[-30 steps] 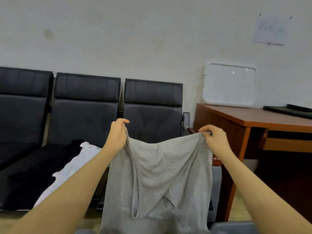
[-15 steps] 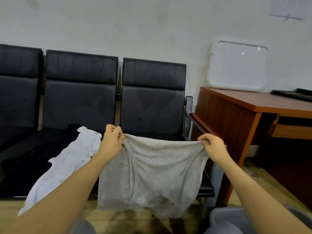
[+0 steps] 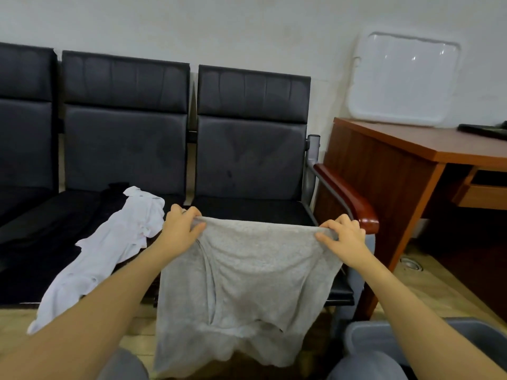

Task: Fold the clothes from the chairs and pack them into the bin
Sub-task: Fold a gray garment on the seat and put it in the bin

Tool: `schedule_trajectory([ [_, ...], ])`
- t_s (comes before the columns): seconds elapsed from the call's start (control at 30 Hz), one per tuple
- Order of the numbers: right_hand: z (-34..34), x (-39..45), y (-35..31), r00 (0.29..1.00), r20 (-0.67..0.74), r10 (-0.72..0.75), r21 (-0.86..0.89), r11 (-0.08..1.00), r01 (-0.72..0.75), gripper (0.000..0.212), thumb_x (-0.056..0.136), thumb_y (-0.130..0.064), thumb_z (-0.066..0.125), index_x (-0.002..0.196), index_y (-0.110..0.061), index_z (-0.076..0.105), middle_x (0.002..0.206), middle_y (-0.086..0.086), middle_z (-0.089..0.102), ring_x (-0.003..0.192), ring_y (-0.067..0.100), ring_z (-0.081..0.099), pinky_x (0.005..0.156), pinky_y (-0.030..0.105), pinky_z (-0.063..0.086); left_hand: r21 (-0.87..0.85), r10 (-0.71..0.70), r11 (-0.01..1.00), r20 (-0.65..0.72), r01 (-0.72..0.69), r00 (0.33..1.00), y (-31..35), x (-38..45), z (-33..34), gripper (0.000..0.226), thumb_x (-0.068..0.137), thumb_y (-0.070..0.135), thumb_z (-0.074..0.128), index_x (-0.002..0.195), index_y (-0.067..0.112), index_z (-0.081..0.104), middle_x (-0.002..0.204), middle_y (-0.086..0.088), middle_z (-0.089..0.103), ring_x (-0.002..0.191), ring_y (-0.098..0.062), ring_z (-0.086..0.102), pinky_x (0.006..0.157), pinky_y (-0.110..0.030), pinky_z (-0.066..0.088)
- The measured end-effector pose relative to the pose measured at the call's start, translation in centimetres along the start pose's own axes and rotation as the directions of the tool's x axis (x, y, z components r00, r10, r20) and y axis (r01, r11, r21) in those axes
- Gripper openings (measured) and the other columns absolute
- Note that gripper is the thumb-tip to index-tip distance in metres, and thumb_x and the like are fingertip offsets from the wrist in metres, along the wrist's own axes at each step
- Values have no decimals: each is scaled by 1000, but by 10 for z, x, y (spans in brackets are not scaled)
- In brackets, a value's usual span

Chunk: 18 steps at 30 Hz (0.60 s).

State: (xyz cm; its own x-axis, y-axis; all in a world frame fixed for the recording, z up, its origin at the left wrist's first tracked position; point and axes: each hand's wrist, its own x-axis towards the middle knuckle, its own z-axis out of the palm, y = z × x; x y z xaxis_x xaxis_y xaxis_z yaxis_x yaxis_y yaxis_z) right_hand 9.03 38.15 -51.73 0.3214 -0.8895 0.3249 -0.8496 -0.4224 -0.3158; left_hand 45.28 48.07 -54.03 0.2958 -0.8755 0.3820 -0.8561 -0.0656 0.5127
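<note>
The grey garment (image 3: 241, 292) is pinched at its top corners by the left hand (image 3: 181, 229) and right hand (image 3: 343, 237), over the right-hand chair (image 3: 252, 160). It should be laid flat, edge taut, before folding. The bin (image 3: 367, 338) stands below right.

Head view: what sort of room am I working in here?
Probably an office or waiting room. A row of joined black chairs stands against a plain wall, with a wooden desk beside it and a white tray propped on the desk. Clothes lie on the seats; a grey bin sits on the floor.
</note>
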Motion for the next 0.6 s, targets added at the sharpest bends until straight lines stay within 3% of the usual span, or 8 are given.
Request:
schedule_trajectory([
  [0.23,15,11,13,999,-4,-55,9,998,55,20,96,-35,50,100,-24,66,96,-4,52,94,15,34,75,30,16,-154,-85,985,-31,79,996,-8,-5,17,15,95,17,53,109,13,56,108,-4,37,93,-13,44,88,-22,34],
  [0.4,49,25,19,997,27,-66,-8,998,66,18,97,-31,50,98,-24,67,92,-6,55,95,17,41,70,31,15,-92,-42,995,71,48,997,-29,2,49,18,95,13,53,112,10,57,106,-3,37,87,-13,45,88,-22,36],
  [0.53,91,35,22,999,36,-7,-41,999,8,20,98,-30,48,97,-22,66,87,-8,52,90,13,34,69,30,14,-52,-15,998,119,21,993,-53,7,81,15,95,12,53,108,8,57,103,-3,36,83,-10,43,84,-20,35],
  [0.6,110,40,24,998,55,0,-51,999,3,19,98,-30,49,97,-21,66,88,-6,52,90,13,34,71,30,15,11,-31,1000,165,29,986,-66,8,94,16,94,11,54,109,7,56,104,-4,36,84,-15,46,87,-28,42],
])
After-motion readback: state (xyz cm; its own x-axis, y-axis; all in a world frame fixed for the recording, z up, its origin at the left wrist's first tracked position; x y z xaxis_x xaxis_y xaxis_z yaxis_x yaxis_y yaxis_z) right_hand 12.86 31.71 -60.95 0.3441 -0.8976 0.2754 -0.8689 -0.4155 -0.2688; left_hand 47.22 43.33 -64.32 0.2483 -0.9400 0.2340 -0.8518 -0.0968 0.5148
